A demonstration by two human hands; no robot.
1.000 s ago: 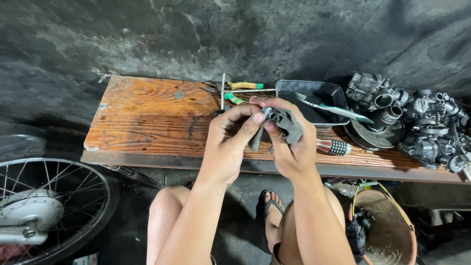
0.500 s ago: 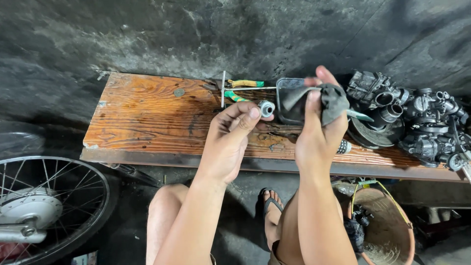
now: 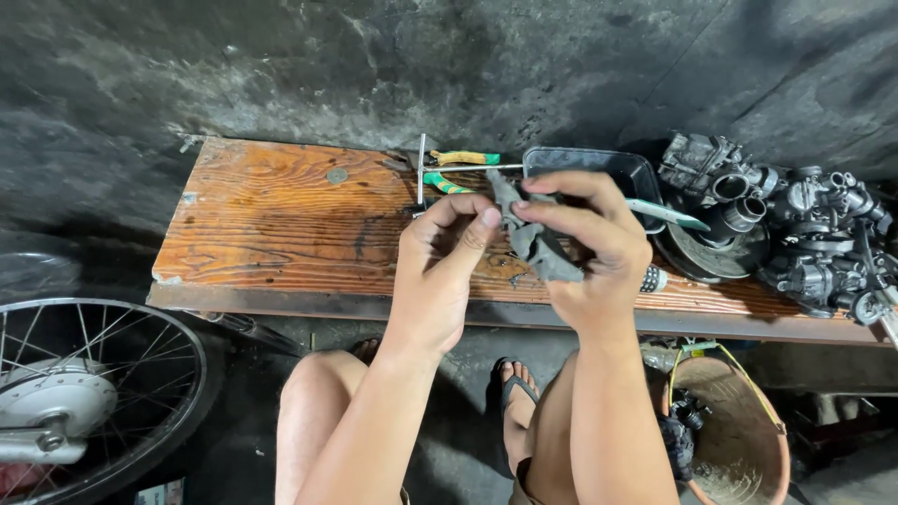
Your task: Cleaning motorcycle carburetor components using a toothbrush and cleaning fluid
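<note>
My left hand (image 3: 447,251) and my right hand (image 3: 587,251) meet above the front edge of a wooden bench (image 3: 271,224). A dirty grey rag (image 3: 538,245) is pinched in my right hand's fingers. My left hand's fingers are closed around a small part; the part itself is hidden by fingers and rag. The rag touches my left fingertips. Just behind the hands lie green-handled pliers (image 3: 458,159) and a thin metal tool (image 3: 422,168).
A black tray (image 3: 627,170) sits on the bench behind my right hand. Grimy carburettor bodies (image 3: 804,234) crowd the bench's right end. A spoked wheel (image 3: 84,393) stands at lower left, a worn bucket (image 3: 739,440) at lower right. My knees and sandalled foot are below.
My right hand has come back left and down from the tray with the rag and meets my left hand again. The small part seen in my left fingers is now covered.
</note>
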